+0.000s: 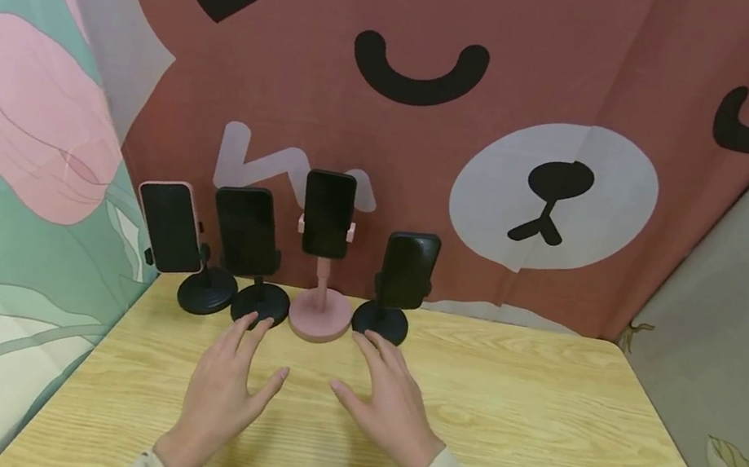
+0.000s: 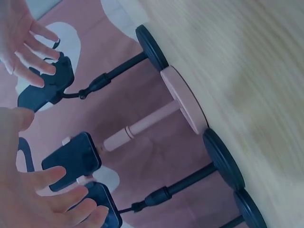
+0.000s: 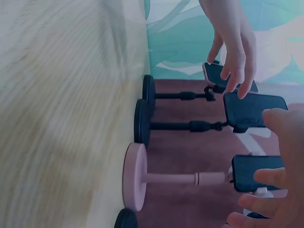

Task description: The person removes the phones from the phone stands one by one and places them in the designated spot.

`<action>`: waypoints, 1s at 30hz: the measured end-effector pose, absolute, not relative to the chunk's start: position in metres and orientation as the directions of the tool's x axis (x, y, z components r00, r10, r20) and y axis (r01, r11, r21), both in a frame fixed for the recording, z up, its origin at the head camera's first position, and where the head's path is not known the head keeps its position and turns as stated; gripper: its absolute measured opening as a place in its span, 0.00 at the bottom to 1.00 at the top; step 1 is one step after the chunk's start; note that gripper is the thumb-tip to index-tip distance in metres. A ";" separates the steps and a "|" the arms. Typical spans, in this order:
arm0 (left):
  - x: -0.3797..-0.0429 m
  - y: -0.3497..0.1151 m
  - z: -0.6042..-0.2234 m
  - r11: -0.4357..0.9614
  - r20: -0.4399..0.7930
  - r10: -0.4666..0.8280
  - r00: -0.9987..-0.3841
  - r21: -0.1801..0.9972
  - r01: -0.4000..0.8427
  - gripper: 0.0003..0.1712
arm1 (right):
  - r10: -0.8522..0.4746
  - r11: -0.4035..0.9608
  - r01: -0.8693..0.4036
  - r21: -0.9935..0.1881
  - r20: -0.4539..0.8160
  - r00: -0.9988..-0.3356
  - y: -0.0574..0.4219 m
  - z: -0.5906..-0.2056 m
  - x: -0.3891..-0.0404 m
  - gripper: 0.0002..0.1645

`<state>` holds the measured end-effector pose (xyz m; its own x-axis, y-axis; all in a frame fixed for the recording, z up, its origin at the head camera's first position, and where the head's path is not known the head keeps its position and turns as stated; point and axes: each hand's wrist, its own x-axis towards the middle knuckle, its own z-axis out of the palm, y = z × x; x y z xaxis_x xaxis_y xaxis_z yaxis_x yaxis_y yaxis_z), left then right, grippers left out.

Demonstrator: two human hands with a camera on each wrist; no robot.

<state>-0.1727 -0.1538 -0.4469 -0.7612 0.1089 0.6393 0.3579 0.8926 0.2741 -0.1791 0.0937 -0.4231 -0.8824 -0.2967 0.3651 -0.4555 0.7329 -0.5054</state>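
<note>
Backdrop: brown bear print on cloth [image 1: 574, 19] behind, pink tulip cloth [image 1: 29, 118] at left.
Table: pale wood-grain top [image 1: 536, 426]; stands in a row along its far edge.
Left hand: left hand [image 1: 218, 389] raised above the table, fingers extended forward and parted, thumb angled inward; grips nothing. In head view its fingertips overlap the second base from left.
Right hand: right hand [image 1: 391, 401] near-mirror pose, fingers forward, thumb angled towards the left; also grips nothing. Fingertips overlap the rightmost base in head view.
Hands to each other: well apart, thumbs facing across the gap.
Phones: four, upright, leaning slightly; pink-edged phone [image 1: 171, 227] leftmost, then second phone [image 1: 245, 232], third phone [image 1: 327, 213] highest, fourth phone [image 1: 409, 270] rightmost.
Stands: pink stand [image 1: 319, 319] under the third; black bases under the others.
Sleeves: pale, down to both wrists.
</note>
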 end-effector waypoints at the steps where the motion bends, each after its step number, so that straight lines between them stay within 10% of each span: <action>1: -0.173 -0.156 -0.446 0.891 0.648 0.103 -0.755 0.277 0.359 0.43 | -0.300 0.731 -0.460 -0.504 0.368 -0.880 0.091 -0.421 -0.180 0.42; 30: -0.183 -0.226 -0.406 0.880 0.728 -0.062 -0.683 0.362 0.306 0.25 | -0.422 0.637 -0.615 -0.465 0.456 -0.783 0.019 -0.388 -0.205 0.26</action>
<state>-0.1831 -0.2261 -0.4062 -0.6826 -0.0624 0.7281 0.3059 0.8804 0.3623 -0.2053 0.0190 -0.3882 -0.7831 -0.4224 0.4564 -0.6147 0.6367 -0.4655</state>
